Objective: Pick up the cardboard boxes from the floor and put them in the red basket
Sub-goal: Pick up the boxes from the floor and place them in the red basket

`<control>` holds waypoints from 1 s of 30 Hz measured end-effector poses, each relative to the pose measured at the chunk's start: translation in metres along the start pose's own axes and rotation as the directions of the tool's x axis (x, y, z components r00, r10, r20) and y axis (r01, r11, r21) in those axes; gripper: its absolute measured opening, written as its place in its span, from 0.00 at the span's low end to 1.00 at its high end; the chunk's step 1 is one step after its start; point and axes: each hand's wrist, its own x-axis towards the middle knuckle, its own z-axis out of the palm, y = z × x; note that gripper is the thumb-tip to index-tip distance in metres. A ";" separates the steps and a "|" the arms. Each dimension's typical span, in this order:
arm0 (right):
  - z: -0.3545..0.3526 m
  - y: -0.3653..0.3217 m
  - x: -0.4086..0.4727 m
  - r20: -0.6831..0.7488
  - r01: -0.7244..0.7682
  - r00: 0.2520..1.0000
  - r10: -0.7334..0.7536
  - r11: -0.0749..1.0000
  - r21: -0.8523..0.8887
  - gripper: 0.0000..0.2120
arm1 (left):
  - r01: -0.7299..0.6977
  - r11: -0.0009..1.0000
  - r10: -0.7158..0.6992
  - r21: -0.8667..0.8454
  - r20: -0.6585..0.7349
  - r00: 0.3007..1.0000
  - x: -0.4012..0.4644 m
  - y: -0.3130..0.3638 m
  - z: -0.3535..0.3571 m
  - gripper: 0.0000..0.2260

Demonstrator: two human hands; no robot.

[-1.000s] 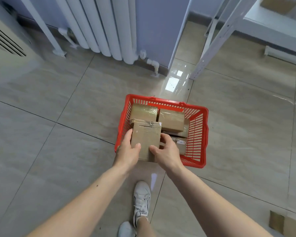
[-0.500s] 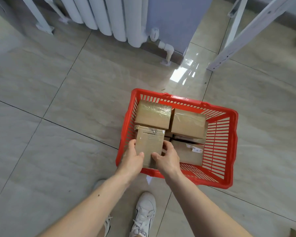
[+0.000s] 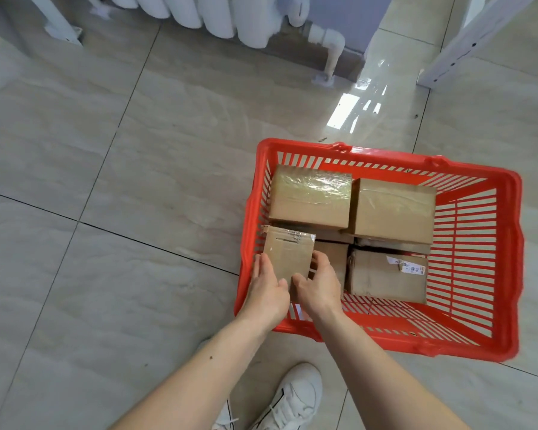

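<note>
A red plastic basket [image 3: 507, 243] stands on the tiled floor. Inside it lie several cardboard boxes: two taped ones [image 3: 311, 197] [image 3: 393, 209] on top at the back, and one with a white label [image 3: 385, 274] lower at the front right. I hold a small flat cardboard box [image 3: 288, 256] upright in the basket's front left corner. My left hand [image 3: 266, 288] grips its left edge. On its right edge my right hand [image 3: 319, 282] grips with curled fingers.
A white radiator [image 3: 218, 13] with a pipe [image 3: 331, 51] runs along the far wall. A white frame leg [image 3: 466, 38] stands at the back right, another [image 3: 56, 20] at the back left. My white shoes [image 3: 289, 398] are just in front of the basket.
The small box has gone lower into the basket's front left corner between both hands. The view has moved closer and tilted down, so the basket looks larger.
</note>
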 end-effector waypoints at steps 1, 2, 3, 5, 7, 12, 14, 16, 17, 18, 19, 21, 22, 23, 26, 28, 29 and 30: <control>0.001 0.001 0.001 0.001 -0.001 1.000 0.001 1.000 -0.001 0.27 | -0.009 1.000 0.009 0.002 0.002 1.000 0.000 -0.002 0.001 0.30; 0.001 0.002 0.001 0.006 -0.005 1.000 0.005 1.000 0.006 0.28 | -0.017 1.000 0.017 0.005 -0.002 1.000 -0.001 -0.002 0.001 0.30; -0.001 0.001 0.000 0.016 -0.009 1.000 0.009 1.000 0.010 0.29 | -0.023 1.000 0.023 0.009 -0.007 1.000 -0.003 -0.003 0.000 0.30; -0.007 -0.003 -0.005 0.040 -0.015 0.999 0.014 1.000 0.009 0.30 | -0.030 0.999 0.030 0.015 -0.014 0.999 -0.010 -0.001 -0.003 0.30; -0.018 -0.010 -0.015 0.044 -0.015 0.999 0.015 1.000 0.008 0.29 | -0.034 0.999 0.035 0.013 -0.017 0.999 -0.021 0.006 -0.009 0.30; -0.053 -0.024 -0.056 0.054 -0.032 0.998 0.031 0.999 0.021 0.21 | -0.020 1.000 0.019 -0.020 -0.038 0.999 -0.058 0.029 -0.028 0.27; -0.075 -0.030 -0.078 0.038 -0.050 0.998 0.048 0.996 0.070 0.19 | -0.015 1.000 0.014 -0.027 -0.034 0.999 -0.080 0.047 -0.037 0.26; -0.098 -0.034 -0.102 0.000 -0.066 0.998 0.067 0.990 0.123 0.17 | -0.014 0.999 0.014 -0.035 -0.014 1.000 -0.104 0.066 -0.042 0.27; -0.109 -0.035 -0.113 -0.017 -0.078 0.997 0.081 0.985 0.151 0.17 | -0.018 0.999 0.018 -0.034 -0.004 1.000 -0.116 0.075 -0.043 0.27; -0.120 -0.035 -0.124 -0.030 -0.090 0.995 0.097 0.980 0.177 0.16 | -0.034 0.999 0.034 -0.024 0.003 0.999 -0.126 0.084 -0.043 0.27; -0.131 -0.035 -0.133 -0.044 -0.097 0.993 0.107 0.976 0.196 0.15 | -0.050 0.999 0.050 -0.010 0.018 0.999 -0.136 0.093 -0.042 0.27; -0.152 -0.029 -0.152 -0.082 -0.102 0.989 0.125 0.966 0.236 0.12 | -0.092 0.995 0.090 0.033 0.057 0.994 -0.155 0.110 -0.037 0.27; -0.161 -0.024 -0.160 -0.104 -0.106 0.985 0.137 0.959 0.263 0.11 | -0.113 0.992 0.109 0.057 0.074 0.991 -0.165 0.119 -0.032 0.27; -0.170 -0.019 -0.169 -0.129 -0.104 0.981 0.147 0.951 0.290 0.09 | -0.129 0.989 0.122 0.076 0.093 0.988 -0.174 0.125 -0.027 0.26; -0.186 -0.001 -0.193 -0.192 -0.107 0.964 0.185 0.927 0.359 0.08 | -0.182 0.978 0.166 0.102 0.150 0.975 -0.195 0.139 -0.007 0.26; -0.193 0.015 -0.209 -0.201 -0.123 0.952 0.231 0.889 0.440 0.06 | -0.210 0.970 0.186 0.125 0.182 0.966 -0.207 0.144 0.010 0.24; -0.197 0.024 -0.217 -0.203 -0.128 0.946 0.253 0.866 0.483 0.05 | -0.220 0.965 0.190 0.144 0.198 0.962 -0.213 0.146 0.019 0.25; -0.201 0.035 -0.224 -0.203 -0.135 0.940 0.275 0.844 0.519 0.04 | -0.240 0.956 0.202 0.167 0.214 0.956 -0.220 0.146 0.028 0.25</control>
